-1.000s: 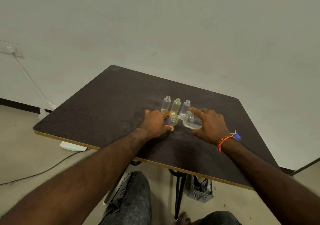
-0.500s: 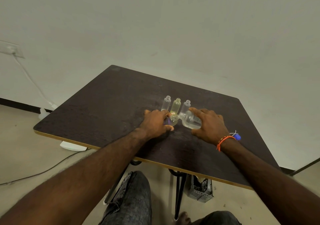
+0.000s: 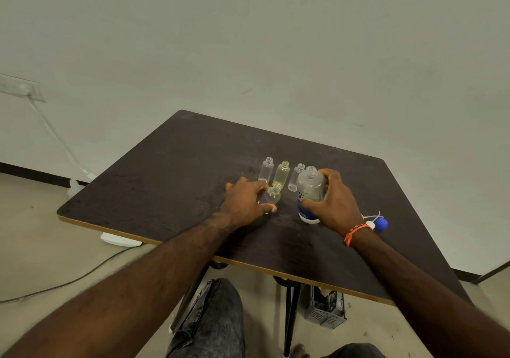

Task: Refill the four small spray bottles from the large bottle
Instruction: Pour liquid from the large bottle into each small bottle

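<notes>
Head view. I note the large bottle (image 3: 309, 192) now upright on the dark table (image 3: 171, 170), long axis vertical, uncapped neck pointing up; half a second ago it lay tipped toward the small bottles. Right hand (image 3: 335, 201) wraps it, thumb across the blue label, fingers curled round the far side. Left hand (image 3: 244, 201) grips the near small bottle (image 3: 272, 195), thumb and fingers closed round its body, open neck pointing up and away. Three more small bottles stand upright in a row behind: clear (image 3: 266, 169), yellowish (image 3: 281, 174), clear (image 3: 294, 177), the last just beside the large bottle. Blue cap (image 3: 382, 223) lies past the right wrist.
</notes>
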`<state>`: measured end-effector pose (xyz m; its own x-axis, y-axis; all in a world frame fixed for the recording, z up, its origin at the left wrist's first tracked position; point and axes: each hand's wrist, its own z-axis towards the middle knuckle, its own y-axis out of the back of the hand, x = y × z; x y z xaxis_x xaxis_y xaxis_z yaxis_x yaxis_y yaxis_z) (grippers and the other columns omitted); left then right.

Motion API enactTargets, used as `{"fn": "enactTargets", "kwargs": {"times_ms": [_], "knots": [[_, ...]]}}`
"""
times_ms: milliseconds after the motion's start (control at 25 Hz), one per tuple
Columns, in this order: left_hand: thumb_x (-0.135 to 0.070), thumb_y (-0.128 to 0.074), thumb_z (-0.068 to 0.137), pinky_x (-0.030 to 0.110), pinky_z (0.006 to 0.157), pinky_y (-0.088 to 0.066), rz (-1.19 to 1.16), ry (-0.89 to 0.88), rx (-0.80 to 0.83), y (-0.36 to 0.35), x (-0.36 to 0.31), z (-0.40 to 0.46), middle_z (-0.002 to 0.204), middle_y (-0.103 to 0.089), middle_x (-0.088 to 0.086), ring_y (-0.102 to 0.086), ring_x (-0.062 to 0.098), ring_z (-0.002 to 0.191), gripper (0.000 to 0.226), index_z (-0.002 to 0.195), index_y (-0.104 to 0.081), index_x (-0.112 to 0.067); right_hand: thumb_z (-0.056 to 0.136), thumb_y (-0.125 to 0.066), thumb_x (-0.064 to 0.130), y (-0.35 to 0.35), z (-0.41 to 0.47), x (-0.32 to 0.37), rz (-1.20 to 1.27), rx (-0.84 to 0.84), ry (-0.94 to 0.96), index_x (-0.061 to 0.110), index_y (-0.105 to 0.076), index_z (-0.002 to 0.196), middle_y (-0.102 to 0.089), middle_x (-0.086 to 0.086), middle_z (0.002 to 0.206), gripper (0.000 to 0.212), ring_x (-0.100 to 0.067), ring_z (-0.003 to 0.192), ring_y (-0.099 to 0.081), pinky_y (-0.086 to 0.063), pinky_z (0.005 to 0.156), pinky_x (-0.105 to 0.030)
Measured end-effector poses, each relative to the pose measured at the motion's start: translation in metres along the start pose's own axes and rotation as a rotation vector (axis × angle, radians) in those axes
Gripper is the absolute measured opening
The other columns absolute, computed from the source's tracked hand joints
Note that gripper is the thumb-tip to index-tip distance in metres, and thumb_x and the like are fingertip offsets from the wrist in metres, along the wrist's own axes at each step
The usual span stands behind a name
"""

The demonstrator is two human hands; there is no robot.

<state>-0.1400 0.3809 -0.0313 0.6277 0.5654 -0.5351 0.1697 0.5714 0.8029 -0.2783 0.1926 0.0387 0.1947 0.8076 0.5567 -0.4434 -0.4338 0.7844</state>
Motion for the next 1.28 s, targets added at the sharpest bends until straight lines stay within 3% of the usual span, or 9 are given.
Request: {"fn": "enactTargets", "kwargs": {"times_ms": [160,520,800,1000,1120,1280], "knots": [[-0.064,-0.075,0.083,0.045,0.099,-0.036,0.002,0.038,0.001,-0.002,0.008,-0.001,0.115,-0.068,-0.011,-0.054,0.014,0.113,0.051,0.119,-0.066,-0.03,0.073,-0.086,0.023,-0.011,-0.006,-0.008,0.183,-0.07,-0.094,0.021,-0.039,0.135,-0.055,-0.003,0.134,0.078,-0.018,0.115,-0.056,-0.054,0.093,-0.032],[-0.061,-0.075,0.084,0.041,0.096,-0.033,0.059,0.059,-0.033,0.005,0.012,0.002,0.111,-0.069,-0.015,-0.054,0.011,0.111,0.046,0.118,-0.066,-0.032,0.078,-0.084,0.028,-0.014,-0.013,-0.019,0.29,-0.045,-0.134,0.022,-0.035,0.142,-0.05,-0.002,0.144,0.08,-0.016,0.122,-0.05,-0.047,0.103,-0.037],[-0.053,-0.078,0.082,0.045,0.095,-0.035,0.067,0.308,-0.145,0.038,0.046,0.047,0.105,-0.072,-0.008,-0.063,0.021,0.107,0.038,0.109,-0.068,-0.027,0.076,-0.085,0.026,-0.014,-0.011,-0.024,0.334,-0.042,-0.137,0.028,-0.039,0.136,-0.053,0.006,0.133,0.075,-0.011,0.114,-0.051,-0.047,0.099,-0.032],[-0.047,-0.079,0.084,0.047,0.099,-0.038,0.062,0.4,-0.116,0.047,0.066,0.074,0.101,-0.067,-0.009,-0.064,0.022,0.105,0.032,0.106,-0.066,-0.028,0.074,-0.086,0.027,-0.018,-0.009,-0.029,0.351,-0.049,-0.137,0.033,-0.039,0.131,-0.053,0.014,0.124,0.073,-0.009,0.112,-0.053,-0.046,0.095,-0.027],[-0.045,-0.08,0.085,0.047,0.104,-0.04,0.024,0.425,-0.144,0.039,0.071,0.072,0.102,-0.066,-0.009,-0.064,0.023,0.107,0.035,0.111,-0.065,-0.028,0.073,-0.086,0.027,-0.018,-0.007,-0.031,0.358,-0.047,-0.139,0.035,-0.04,0.128,-0.054,0.016,0.121,0.072,-0.008,0.109,-0.054,-0.046,0.092,-0.025],[-0.049,-0.08,0.085,0.051,0.109,-0.037,-0.014,0.428,-0.119,0.033,0.076,0.07,0.123,-0.071,-0.004,-0.062,0.024,0.119,0.054,0.13,-0.062,-0.025,0.073,-0.085,0.028,-0.017,-0.007,-0.03,0.358,-0.034,-0.149,0.036,-0.04,0.127,-0.053,0.021,0.115,0.071,-0.007,0.104,-0.054,-0.046,0.091,-0.023]]}}
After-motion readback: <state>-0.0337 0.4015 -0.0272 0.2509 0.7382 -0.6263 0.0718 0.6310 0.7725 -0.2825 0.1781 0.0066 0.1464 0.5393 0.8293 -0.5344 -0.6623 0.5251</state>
